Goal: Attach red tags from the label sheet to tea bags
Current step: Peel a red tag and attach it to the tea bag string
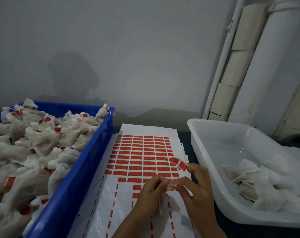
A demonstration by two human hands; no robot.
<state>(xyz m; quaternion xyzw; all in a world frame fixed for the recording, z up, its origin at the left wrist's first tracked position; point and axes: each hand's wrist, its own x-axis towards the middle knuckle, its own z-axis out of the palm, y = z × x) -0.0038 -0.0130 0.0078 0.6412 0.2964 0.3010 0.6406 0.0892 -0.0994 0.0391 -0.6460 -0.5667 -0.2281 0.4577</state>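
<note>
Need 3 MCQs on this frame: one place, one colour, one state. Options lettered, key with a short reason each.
1. Where does the label sheet lie?
A. between the two bins
B. inside the white bin
C. on the wall

2. What colour is the bin of tagged tea bags?
A. green
B. blue
C. black

3. What is the right hand doing with the red tag?
A. pressing it flat on the sheet
B. nothing, the hand is empty
C. holding it peeled, off the sheet

Key: 1 A, the sheet sits between the blue bin and the white bin. 2 B, its wall is blue. 3 C, the tag curls up from the fingers, above the sheet.
</note>
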